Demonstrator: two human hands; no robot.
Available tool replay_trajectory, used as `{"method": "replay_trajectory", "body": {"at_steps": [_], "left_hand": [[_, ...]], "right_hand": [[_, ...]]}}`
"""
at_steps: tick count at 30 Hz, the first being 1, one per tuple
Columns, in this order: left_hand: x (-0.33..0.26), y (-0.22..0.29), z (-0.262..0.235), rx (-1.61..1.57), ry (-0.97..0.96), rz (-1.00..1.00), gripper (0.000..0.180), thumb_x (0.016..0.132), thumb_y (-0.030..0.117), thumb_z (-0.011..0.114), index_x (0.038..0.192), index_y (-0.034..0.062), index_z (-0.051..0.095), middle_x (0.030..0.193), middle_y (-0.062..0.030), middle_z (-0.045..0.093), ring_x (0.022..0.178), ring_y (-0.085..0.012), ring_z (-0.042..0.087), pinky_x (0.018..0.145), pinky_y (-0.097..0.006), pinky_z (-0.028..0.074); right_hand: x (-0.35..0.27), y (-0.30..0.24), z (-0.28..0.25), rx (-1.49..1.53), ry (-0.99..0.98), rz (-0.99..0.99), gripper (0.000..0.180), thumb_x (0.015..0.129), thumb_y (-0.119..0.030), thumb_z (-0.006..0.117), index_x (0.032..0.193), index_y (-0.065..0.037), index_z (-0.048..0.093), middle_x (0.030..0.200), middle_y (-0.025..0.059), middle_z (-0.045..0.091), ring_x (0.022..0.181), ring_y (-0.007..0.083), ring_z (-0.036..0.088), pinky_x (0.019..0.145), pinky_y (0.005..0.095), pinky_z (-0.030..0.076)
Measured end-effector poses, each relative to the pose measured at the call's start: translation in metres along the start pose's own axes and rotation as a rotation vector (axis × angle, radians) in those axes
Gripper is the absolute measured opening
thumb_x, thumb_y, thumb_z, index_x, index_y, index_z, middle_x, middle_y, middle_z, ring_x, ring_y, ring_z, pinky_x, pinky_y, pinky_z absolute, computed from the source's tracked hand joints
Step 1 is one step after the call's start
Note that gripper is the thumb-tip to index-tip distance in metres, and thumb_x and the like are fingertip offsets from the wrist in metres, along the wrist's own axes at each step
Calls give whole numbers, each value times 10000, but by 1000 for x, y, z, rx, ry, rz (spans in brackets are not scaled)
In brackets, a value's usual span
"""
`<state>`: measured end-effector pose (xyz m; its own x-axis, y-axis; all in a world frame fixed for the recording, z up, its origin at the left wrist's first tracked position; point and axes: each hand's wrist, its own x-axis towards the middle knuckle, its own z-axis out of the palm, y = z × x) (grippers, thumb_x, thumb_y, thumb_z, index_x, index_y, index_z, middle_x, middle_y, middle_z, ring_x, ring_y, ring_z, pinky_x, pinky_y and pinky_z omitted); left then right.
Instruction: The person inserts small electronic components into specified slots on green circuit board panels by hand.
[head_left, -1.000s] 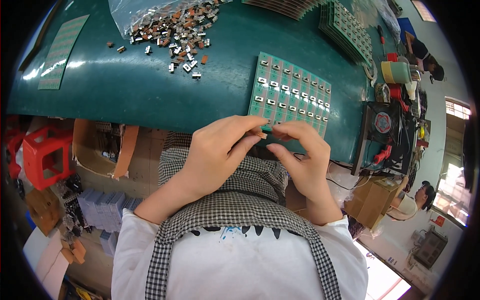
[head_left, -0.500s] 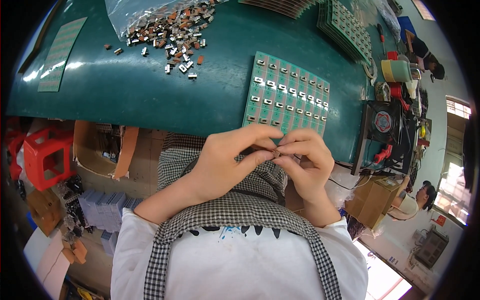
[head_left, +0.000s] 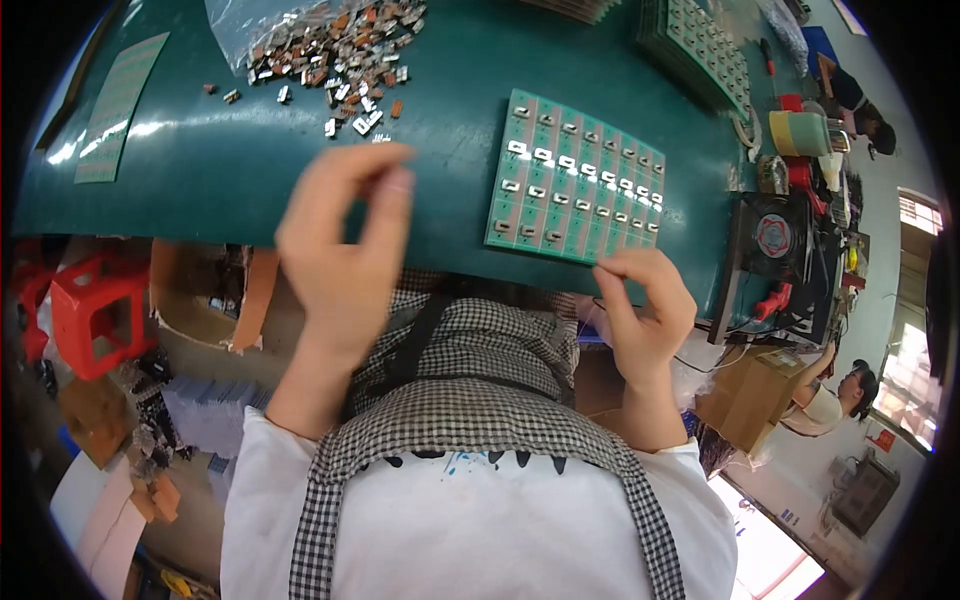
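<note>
A green circuit board lies near the table's front edge, with rows of small slide switches on it; the nearest row shows them at its left end. My right hand is at the board's near edge, thumb and index fingertips pinched together. Whatever is between them is too small to make out. My left hand, blurred by motion, is over the table edge to the left of the board. Its thumb and index finger point toward the loose slide switches, with a gap between them and nothing visible held.
A clear plastic bag lies by the switch pile. Another board is at the far left, and stacked boards are at the back right. A fan stands right of the table. A red stool and cardboard boxes flank me.
My hands have come apart from a shared pinch in front of the board. The left has swung left and up toward the pile; the right has shifted slightly right.
</note>
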<state>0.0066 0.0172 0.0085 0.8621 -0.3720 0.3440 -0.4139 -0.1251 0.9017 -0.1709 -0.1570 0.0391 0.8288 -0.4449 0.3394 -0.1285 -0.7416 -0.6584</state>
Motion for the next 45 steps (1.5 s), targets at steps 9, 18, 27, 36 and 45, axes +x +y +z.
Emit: {"method": "replay_trajectory", "body": {"at_steps": [9, 18, 27, 36, 45], "left_hand": [[-63, -45, -31, 131, -60, 274, 179, 779, -73, 662, 944, -5, 668, 840, -125, 666, 732, -261, 643, 646, -315, 519], [-91, -55, -18, 207, -218, 360, 171, 763, -16, 672, 929, 23, 663, 786, -93, 644, 686, -259, 624, 611, -356, 493], [-98, -57, -21, 232, -232, 259, 131, 792, -6, 661, 921, 16, 659, 794, -93, 647, 697, -269, 625, 629, -357, 504], [-84, -5, -18, -707, -779, -539, 153, 917, 69, 615, 1007, -44, 666, 938, -77, 665, 859, -150, 633, 745, -263, 504], [-75, 17, 8, -929, -773, -738, 142, 926, 76, 628, 1025, -23, 657, 916, -18, 643, 855, -71, 592, 780, -220, 499]], "right_hand": [[-43, 12, 39, 149, -359, -43, 165, 789, 5, 705, 953, -15, 701, 955, 132, 695, 879, 277, 676, 762, 338, 539], [-31, 54, 123, -489, -523, 130, 365, 891, -214, 608, 1219, -54, 599, 1220, 210, 585, 1164, 385, 535, 975, 479, 433], [-37, 73, 150, -574, -604, 182, 285, 858, -199, 634, 1090, -40, 679, 1167, 200, 625, 1110, 382, 584, 949, 467, 472], [-70, -15, 62, 660, -143, 138, 321, 723, -31, 792, 1038, -63, 739, 1026, 60, 582, 881, 153, 590, 741, 265, 499], [-68, -7, 53, 962, -79, 260, 353, 750, 30, 749, 1097, -6, 693, 1079, 89, 560, 903, 160, 575, 770, 269, 493]]}}
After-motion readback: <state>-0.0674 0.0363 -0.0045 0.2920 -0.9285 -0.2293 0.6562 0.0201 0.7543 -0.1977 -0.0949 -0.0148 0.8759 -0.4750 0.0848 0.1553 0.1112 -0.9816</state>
